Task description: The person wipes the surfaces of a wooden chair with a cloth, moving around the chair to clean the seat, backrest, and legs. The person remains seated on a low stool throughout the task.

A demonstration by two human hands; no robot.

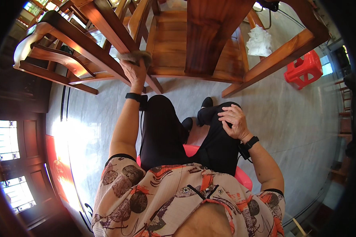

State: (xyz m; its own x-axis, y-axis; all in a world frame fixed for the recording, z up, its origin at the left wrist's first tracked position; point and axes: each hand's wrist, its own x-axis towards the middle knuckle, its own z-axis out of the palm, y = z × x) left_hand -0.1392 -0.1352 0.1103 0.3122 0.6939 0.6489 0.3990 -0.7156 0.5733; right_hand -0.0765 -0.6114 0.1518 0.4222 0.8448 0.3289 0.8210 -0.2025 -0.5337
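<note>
My left hand [133, 72] grips a brown cloth or pad [138, 57] and presses it against a slanting post [112, 28] of a polished wooden chair. The wider back board [215, 38] of the chair stands to the right of that hand, over a slatted seat [169, 41]. My right hand [235, 122] holds nothing and rests on my right knee, fingers slightly spread. Black bands with small devices circle both wrists.
I sit on a pink plastic seat [244, 179]. Another wooden armrest [59, 62] juts out at left. A red plastic stool [304, 70] and a crumpled white bag or cloth [259, 41] are at upper right. A red mat [60, 171] lies by the wooden door [31, 133].
</note>
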